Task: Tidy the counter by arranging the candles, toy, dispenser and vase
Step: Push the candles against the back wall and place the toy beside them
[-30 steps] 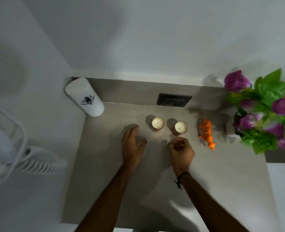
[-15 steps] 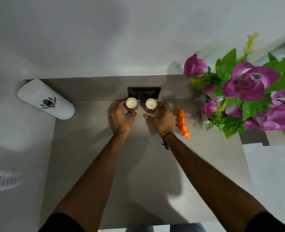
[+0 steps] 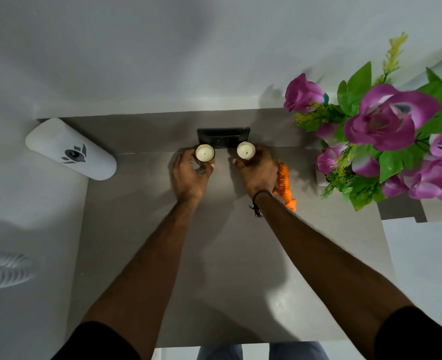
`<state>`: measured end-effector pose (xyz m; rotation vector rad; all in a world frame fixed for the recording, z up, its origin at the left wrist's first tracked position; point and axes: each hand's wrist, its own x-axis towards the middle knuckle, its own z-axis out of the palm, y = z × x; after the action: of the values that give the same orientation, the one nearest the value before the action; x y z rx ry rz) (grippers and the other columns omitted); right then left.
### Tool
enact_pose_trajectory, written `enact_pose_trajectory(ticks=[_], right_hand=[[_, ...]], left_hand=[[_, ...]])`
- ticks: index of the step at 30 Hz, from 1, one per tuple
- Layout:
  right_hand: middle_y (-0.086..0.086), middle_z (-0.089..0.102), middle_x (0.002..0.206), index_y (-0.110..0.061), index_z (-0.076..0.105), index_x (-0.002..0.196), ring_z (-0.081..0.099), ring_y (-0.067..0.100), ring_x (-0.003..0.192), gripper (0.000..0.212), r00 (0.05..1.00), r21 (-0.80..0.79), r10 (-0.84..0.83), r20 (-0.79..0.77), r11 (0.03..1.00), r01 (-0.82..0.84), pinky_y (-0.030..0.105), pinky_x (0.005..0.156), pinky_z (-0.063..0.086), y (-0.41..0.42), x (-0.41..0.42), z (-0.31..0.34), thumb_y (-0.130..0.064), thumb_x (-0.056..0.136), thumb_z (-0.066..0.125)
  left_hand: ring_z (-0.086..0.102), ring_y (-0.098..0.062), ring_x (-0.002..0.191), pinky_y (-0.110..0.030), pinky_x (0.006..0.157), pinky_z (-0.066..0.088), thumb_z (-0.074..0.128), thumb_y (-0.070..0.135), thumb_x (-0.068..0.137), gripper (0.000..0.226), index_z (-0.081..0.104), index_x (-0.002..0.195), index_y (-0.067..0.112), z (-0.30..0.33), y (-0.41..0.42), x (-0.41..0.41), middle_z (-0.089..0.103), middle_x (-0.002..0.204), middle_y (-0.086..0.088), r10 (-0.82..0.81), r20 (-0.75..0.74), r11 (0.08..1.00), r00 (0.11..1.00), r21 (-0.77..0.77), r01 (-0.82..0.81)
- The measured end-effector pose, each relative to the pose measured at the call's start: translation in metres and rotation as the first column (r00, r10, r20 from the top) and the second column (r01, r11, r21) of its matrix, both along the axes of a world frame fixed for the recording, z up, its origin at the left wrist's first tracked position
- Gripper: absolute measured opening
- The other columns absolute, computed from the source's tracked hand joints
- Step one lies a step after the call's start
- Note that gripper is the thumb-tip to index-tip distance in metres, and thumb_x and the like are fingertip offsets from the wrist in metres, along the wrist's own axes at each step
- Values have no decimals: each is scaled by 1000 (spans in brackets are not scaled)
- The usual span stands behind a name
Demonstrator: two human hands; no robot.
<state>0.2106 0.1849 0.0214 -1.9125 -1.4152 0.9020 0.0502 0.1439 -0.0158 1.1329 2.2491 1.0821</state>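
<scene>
Two small white candles in glass cups stand at the back of the grey counter (image 3: 227,255), by the wall. My left hand (image 3: 190,175) grips the left candle (image 3: 205,153). The right candle (image 3: 246,150) is held by my right hand (image 3: 257,172). An orange toy tiger (image 3: 285,184) lies just right of my right hand, partly hidden by it. A white dispenser (image 3: 70,149) hangs on the left wall. The white vase (image 3: 320,176) with purple flowers (image 3: 386,126) stands at the right; leaves cover most of it.
A black wall socket (image 3: 223,137) sits on the backsplash right behind the candles. A white coiled cord (image 3: 4,268) shows at the far left, off the counter. The counter's front edge runs near my body.
Both hands took hold of the candles and slid them back from the counter's middle to the wall under the socket. The camera view shifted right and closer.
</scene>
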Motion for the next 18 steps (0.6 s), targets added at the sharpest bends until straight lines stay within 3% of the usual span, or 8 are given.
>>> enact_pose_trajectory(ticks=[4,6,8,10,13,18], right_hand=[[0,70,119,-18,60,122,66,19,110,73,999,-1,37,-10,999,-37,37,94,56,-10,4,5,-48,61,87],[-4,67,113,-15,56,126,67,15,97,78,999,-39,34,-20,999,-34,28,82,55,-27,10,10,-47,62,87],[-8,62,104,-14,58,121,69,14,87,62,997,-28,43,-57,999,-44,22,68,55,-50,21,17,-34,69,85],[-4,65,102,-13,64,112,68,15,84,42,995,87,92,32,992,-95,27,68,57,-68,39,24,-26,74,79],[7,66,102,-10,68,100,63,26,90,29,954,242,78,289,958,-151,31,79,48,-70,67,26,-24,74,68],[11,71,96,-11,72,96,68,32,89,20,955,229,-13,297,972,-58,36,71,53,-46,84,17,-22,81,68]], left_hand=[[63,-28,117,-51,97,57,88,38,74,64,63,128,16,-4,-11,0,68,128,-4,-45,-7,999,999,-31,44],[54,-33,136,-53,112,48,75,50,84,74,53,144,12,-8,-33,9,58,147,-12,-93,-109,991,990,-105,82],[37,-35,154,-55,125,34,52,58,98,80,38,159,7,-15,-68,26,41,165,-17,-175,-240,971,955,-203,127],[15,-32,165,-54,134,13,36,59,104,81,22,166,8,-21,-107,45,20,177,-13,-304,-357,931,883,-307,197],[4,-29,166,-55,134,6,31,60,105,81,14,168,11,-26,-139,58,9,179,-10,-400,-432,891,808,-391,232],[8,-28,166,-56,133,11,30,60,105,81,17,168,11,-23,-137,56,13,178,-10,-415,-436,877,799,-424,225]])
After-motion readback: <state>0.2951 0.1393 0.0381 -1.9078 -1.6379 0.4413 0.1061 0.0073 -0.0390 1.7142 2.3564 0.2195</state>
